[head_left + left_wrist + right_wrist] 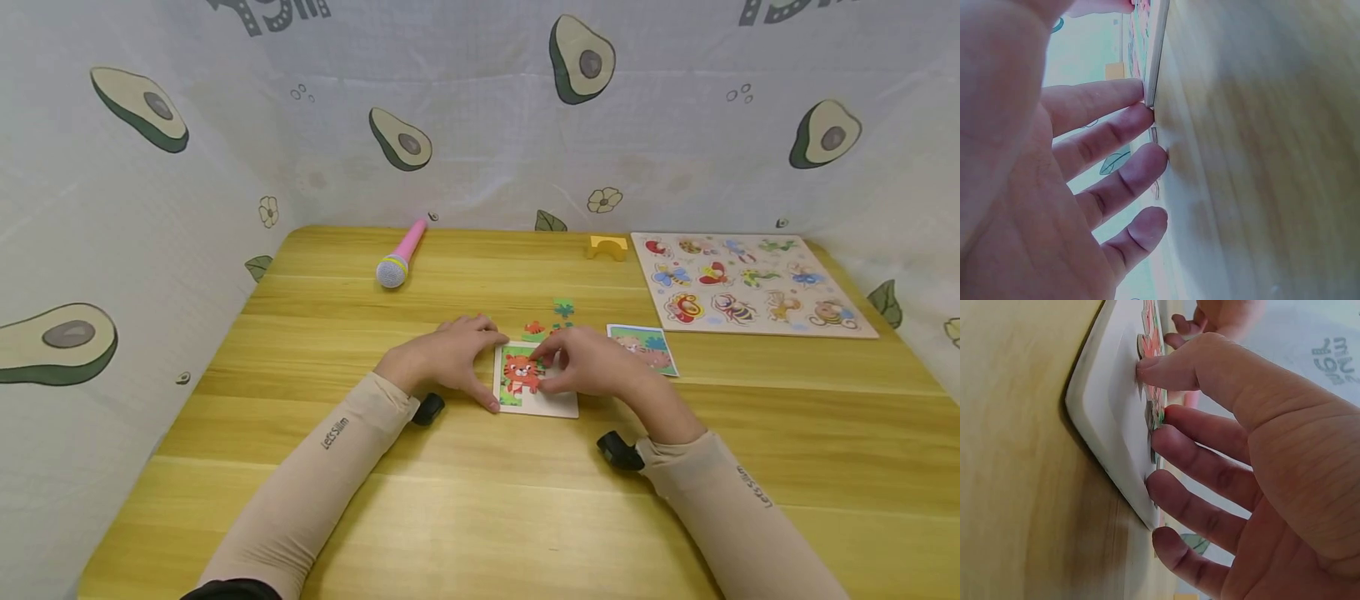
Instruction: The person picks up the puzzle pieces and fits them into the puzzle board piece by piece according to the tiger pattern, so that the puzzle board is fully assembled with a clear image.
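Note:
A small puzzle board with a pale frame lies in front of me, its left side filled with pieces of an orange tiger on green. My left hand rests against the board's left edge, thumb at the near corner and fingers extended toward the far one. Over the board's right half, my right hand pinches a puzzle piece at the tiger's side between thumb and forefinger; the hand hides part of it. Loose pieces, green and orange, lie just beyond the board.
Right of the board lies a picture card with a white border. A large insect peg board sits at the back right, beside a yellow arch block. A pink toy microphone lies at the back left. Printed cloth walls surround the table.

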`<state>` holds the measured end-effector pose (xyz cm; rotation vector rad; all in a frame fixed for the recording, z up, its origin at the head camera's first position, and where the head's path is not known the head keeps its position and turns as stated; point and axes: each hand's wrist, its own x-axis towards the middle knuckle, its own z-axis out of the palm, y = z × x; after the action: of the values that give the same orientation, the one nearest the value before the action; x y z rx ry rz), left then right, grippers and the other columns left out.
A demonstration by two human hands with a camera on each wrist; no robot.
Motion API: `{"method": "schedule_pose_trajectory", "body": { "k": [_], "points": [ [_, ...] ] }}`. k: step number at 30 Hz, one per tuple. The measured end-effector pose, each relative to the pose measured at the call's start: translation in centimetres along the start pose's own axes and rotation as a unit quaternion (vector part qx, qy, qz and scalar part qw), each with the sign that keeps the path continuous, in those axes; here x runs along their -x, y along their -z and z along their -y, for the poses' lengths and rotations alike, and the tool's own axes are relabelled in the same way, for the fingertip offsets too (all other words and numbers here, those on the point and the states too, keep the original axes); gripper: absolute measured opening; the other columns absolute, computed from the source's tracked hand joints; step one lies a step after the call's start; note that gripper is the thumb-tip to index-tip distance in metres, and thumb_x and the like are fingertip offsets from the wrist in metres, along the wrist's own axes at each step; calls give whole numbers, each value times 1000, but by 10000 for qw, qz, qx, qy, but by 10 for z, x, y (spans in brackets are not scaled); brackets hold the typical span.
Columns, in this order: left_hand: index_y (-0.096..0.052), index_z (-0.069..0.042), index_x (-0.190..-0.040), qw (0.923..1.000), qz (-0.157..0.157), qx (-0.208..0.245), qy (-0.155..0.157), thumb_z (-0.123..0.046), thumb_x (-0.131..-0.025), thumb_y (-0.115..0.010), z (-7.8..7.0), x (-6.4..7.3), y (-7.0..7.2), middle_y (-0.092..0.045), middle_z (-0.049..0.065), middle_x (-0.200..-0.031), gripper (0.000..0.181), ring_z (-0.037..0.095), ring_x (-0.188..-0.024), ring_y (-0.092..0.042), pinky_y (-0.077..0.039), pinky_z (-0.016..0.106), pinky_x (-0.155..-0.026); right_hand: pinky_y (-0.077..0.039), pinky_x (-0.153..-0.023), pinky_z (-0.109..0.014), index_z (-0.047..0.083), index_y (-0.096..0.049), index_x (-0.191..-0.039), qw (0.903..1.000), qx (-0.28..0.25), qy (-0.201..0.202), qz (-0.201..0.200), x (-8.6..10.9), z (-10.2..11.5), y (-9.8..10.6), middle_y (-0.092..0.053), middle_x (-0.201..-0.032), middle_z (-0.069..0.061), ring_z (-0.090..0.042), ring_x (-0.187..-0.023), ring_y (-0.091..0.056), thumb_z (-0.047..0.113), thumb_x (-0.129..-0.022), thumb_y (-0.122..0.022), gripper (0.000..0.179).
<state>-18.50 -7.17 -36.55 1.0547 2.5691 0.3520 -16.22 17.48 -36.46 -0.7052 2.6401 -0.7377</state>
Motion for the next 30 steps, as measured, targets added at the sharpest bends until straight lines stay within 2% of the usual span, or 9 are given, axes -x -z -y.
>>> {"method": "schedule_pose_trajectory", "body": {
  "k": [9,15,30],
  "points": [
    [-48,-16,-151,10000,8,31,-13,-65,-69,-84,-1,0,1,-44,-1,-140,102,21,-129,-39,-33,41,-107,-48,-70,-33,9,-76,-116,10000,-16,41,61,1,-1,1,-65,-93,4,-18,-82,-55,23,-83,-83,37],
    [-47,-17,-151,10000,16,-49,-11,-67,-69,-83,0,-1,0,-44,-1,-139,102,20,-128,-39,-34,40,-106,-47,-68,-33,11,-78,-110,9999,-18,170,-3,0,0,0,-64,-88,3,-17,-79,-54,29,-83,-84,33],
    [-47,-17,-151,9999,-30,-85,-57,-67,-69,-83,1,-1,-1,-44,-1,-139,102,20,-126,-40,-35,38,-104,-47,-70,-33,10,-78,-109,9999,155,33,2,0,4,-2,-63,-89,2,-18,-82,-54,30,-83,-85,33]
  ]
}}
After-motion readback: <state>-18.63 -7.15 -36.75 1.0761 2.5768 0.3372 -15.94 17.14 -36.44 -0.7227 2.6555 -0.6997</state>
